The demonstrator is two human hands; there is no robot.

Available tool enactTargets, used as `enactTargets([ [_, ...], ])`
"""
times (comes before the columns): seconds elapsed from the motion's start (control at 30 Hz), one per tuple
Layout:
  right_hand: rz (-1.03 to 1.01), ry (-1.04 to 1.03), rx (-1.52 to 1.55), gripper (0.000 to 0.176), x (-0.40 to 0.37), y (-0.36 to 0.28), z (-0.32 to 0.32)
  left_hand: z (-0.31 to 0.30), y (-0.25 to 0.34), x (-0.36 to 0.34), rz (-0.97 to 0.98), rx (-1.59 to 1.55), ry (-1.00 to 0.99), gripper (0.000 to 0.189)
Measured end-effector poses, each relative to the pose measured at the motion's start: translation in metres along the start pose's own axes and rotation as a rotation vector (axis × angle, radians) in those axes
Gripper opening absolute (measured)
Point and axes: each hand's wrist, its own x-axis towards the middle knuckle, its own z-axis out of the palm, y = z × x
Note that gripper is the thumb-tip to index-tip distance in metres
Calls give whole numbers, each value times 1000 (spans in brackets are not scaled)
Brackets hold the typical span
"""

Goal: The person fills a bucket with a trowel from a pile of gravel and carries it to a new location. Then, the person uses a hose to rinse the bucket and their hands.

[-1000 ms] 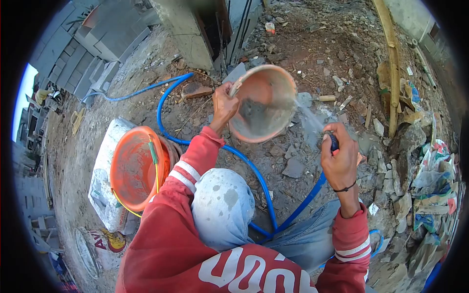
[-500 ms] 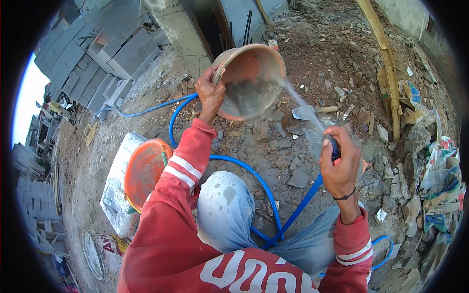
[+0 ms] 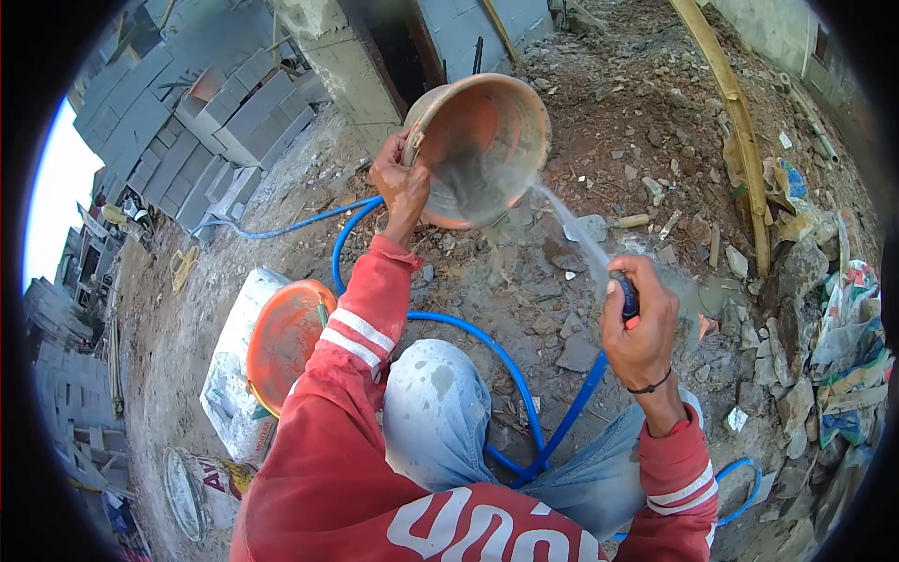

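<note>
My left hand (image 3: 401, 187) grips the rim of an orange bucket (image 3: 487, 122), holding it tilted with its mouth towards me. Grey residue and wet smears coat its inside. In my right hand (image 3: 642, 314) is a hose spray nozzle (image 3: 626, 292), dark blue, with the fingers closed round it. A jet of water (image 3: 571, 225) runs from it to the bucket's lower right rim and inside. The blue hose (image 3: 576, 398) drops from the nozzle and loops past my knee.
A second orange bucket (image 3: 286, 332) lies beside a white sack (image 3: 234, 375) on the left, near a paint pail (image 3: 192, 487). Grey blocks (image 3: 248, 112) are stacked behind. A long wooden pole (image 3: 744, 140) and rubble lie on the right, with torn sacks (image 3: 847, 347) beyond.
The bucket has turned slightly in my left hand, and its mouth faces me more. My right hand has shifted a little left and down, with the water still spraying.
</note>
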Motion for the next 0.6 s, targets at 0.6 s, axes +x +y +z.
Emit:
enactTargets([
  [0.6, 0, 119, 31, 19, -5, 14, -5, -19, 1, 10, 214, 112, -33, 28],
])
